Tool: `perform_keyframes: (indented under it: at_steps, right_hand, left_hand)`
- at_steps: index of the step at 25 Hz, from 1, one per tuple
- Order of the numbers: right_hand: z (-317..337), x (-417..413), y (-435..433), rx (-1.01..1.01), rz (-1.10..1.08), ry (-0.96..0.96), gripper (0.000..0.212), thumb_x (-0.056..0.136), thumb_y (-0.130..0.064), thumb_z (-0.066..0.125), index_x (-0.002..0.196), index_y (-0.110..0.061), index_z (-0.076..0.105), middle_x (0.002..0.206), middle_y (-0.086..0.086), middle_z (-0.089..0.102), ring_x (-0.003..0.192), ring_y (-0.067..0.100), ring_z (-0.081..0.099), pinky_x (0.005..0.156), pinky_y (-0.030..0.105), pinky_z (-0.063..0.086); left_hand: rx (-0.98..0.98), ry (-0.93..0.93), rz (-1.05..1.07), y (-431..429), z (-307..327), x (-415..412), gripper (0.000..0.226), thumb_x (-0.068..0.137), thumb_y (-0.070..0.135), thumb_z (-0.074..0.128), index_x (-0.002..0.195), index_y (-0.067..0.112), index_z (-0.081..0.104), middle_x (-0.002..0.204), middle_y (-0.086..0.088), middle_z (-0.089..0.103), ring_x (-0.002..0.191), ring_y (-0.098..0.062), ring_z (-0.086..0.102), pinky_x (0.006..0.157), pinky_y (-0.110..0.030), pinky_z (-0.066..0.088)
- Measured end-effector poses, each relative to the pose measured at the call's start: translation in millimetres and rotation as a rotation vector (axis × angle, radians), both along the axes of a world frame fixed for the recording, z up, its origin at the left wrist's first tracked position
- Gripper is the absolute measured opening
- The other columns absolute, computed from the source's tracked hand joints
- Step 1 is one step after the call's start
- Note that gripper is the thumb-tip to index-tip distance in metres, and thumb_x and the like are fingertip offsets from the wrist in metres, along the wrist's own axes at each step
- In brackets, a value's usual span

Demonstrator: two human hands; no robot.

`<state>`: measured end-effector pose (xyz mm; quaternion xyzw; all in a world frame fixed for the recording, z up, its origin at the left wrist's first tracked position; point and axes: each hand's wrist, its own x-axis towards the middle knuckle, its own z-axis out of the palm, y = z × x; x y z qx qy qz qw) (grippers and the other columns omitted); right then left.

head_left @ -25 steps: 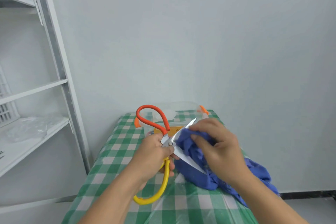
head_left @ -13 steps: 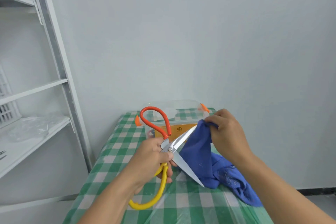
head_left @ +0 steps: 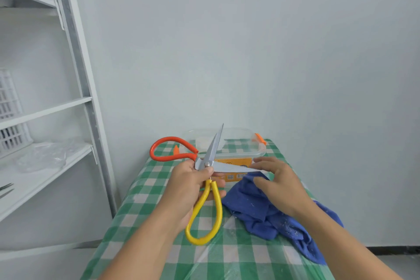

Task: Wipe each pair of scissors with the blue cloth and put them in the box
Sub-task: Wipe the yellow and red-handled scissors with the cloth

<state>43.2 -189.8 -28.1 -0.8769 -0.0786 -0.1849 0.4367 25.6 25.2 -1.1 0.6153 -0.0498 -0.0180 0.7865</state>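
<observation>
The person's left hand point(head_left: 193, 185) clasps a large pair of scissors point(head_left: 231, 168) at the pivot, blades spread wide (one handle orange, one yellow). The right hand point(head_left: 279, 186) is loose, fingers extended at the lower blade's tip, holding nothing. Beneath it the blue cloth point(head_left: 254, 209) lies crumpled on the green checked table point(head_left: 159, 188). Beyond stands the clear box point(head_left: 245, 141).
</observation>
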Motion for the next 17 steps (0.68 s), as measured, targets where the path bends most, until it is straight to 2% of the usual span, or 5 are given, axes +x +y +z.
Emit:
perform_keyframes:
  at_steps: [4, 7, 9, 13, 17]
  right_hand:
    - [2, 1, 7, 0.044, 0.031, -0.008, 0.029, 0.089, -0.009, 0.065, 0.088, -0.037, 0.073, 0.124, -0.019, 0.06, 0.117, 0.003, 0.054, 0.091, 0.019, 0.04]
    - [1, 1, 17, 0.142, 0.089, 0.042, 0.026, 0.093, -0.009, 0.061, 0.085, -0.029, 0.076, 0.104, -0.016, 0.072, 0.104, 0.008, 0.064, 0.09, 0.03, 0.05]
    - [6, -3, 25, 0.183, 0.143, 0.066, 0.03, 0.094, -0.007, 0.053, 0.082, -0.02, 0.077, 0.089, -0.011, 0.074, 0.093, 0.005, 0.065, 0.084, 0.027, 0.049]
    - [17, -13, 38, 0.275, 0.337, 0.09, 0.03, 0.099, -0.028, 0.058, 0.085, -0.006, 0.073, 0.079, 0.007, 0.071, 0.071, 0.01, 0.062, 0.072, 0.03, 0.052]
    - [15, -13, 48, 0.292, 0.325, 0.086, 0.027, 0.102, -0.018, 0.057, 0.081, 0.0, 0.059, 0.058, 0.002, 0.056, 0.054, 0.015, 0.049, 0.056, 0.031, 0.044]
  left_hand:
    - [-0.245, 0.044, 0.024, -9, 8, 3, 0.006, 0.099, -0.004, 0.05, 0.103, -0.005, 0.054, 0.086, -0.024, 0.073, 0.081, -0.032, 0.074, 0.076, -0.045, 0.061]
    - [-0.352, 0.082, 0.027, -17, 12, 5, 0.016, 0.099, -0.003, 0.049, 0.109, -0.013, 0.057, 0.098, -0.029, 0.071, 0.089, -0.032, 0.074, 0.082, -0.043, 0.061]
    - [-0.388, 0.095, 0.027, -21, 13, 6, 0.02, 0.099, 0.0, 0.05, 0.107, -0.014, 0.062, 0.102, -0.028, 0.071, 0.096, -0.03, 0.073, 0.089, -0.043, 0.058]
    - [-0.413, 0.122, 0.006, -28, 16, 8, 0.017, 0.098, 0.007, 0.054, 0.105, -0.006, 0.063, 0.113, -0.025, 0.071, 0.106, -0.031, 0.067, 0.093, -0.043, 0.051]
    - [-0.482, 0.093, -0.03, -31, 18, 6, 0.015, 0.093, 0.007, 0.057, 0.1, -0.005, 0.061, 0.116, -0.02, 0.066, 0.106, -0.026, 0.065, 0.096, -0.041, 0.05]
